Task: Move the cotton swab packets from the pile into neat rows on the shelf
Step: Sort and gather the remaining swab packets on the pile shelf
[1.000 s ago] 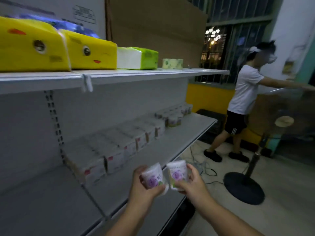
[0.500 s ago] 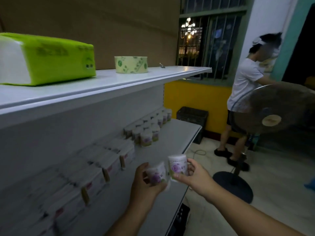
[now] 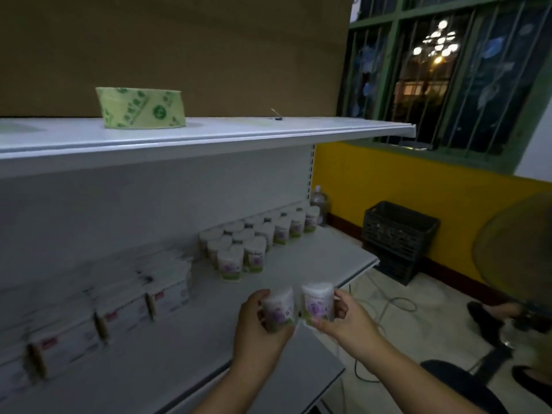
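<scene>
We hold two swab packets side by side over the shelf's (image 3: 301, 271) near edge. Our left hand (image 3: 257, 327) has fingers curled round the left packet (image 3: 279, 309). Our right hand (image 3: 343, 321) pinches the right packet (image 3: 317, 300) between thumb and fingers. Farther in, rows (image 3: 260, 237) of packets stand right of white boxes (image 3: 119, 303).

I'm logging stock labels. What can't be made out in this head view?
- The held packets: print smeared by motion blur, head view.
- White boxes on the lower shelf: blurred, text unreadable.
- Back rows of packets: hidden behind front ones, count unclear.
- Small object on the upper shelf: too small to identify.
- Fan: cut off by the right edge.
</scene>
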Motion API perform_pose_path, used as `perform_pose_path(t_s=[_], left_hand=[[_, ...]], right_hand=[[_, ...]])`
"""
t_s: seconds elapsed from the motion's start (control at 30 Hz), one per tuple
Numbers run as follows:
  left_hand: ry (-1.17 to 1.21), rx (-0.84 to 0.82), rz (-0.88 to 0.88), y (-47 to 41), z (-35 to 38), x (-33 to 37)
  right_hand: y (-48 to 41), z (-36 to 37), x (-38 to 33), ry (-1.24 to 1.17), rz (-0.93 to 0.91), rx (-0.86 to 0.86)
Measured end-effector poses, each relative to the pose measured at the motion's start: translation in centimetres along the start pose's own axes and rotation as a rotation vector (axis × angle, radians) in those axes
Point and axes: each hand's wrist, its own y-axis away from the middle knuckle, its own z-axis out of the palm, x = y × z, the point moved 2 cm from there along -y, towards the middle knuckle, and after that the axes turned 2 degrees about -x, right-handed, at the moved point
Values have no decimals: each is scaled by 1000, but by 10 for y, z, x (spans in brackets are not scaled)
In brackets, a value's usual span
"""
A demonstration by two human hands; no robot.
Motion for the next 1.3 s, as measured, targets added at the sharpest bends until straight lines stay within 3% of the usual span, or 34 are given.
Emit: perform_pose_path(t_s=[0.17, 0.3, 0.37, 0.53, 0.73, 0.83, 1.0, 1.2, 1.3], left_hand=[[-239, 95, 159, -27, 21, 9], [-799, 112, 597, -65, 29, 21], [-1007, 115, 654, -79, 34, 23], [-1239, 142, 573, -116, 51, 25], [-1375, 145, 487, -141, 61, 34], [-1511, 75, 352, -154, 66, 37], [-1607, 141, 209, -169, 79, 39], [-1659, 222, 21, -183, 81, 36], [-1648, 193, -35, -185, 79, 34]], right_hand=[[-51, -18, 0, 1, -41, 35], [-98, -23, 2, 189, -63, 49], [-118, -25, 6, 265, -12, 35], [-162, -33, 10, 377, -8, -76], [-202, -39, 16, 538, -210, -166], [-229, -45, 19, 564, -215, -272], [-267, -39, 30, 663, -236, -391], [-278, -22, 23, 664, -527, -346], [-278, -20, 22, 645, -553, -371]])
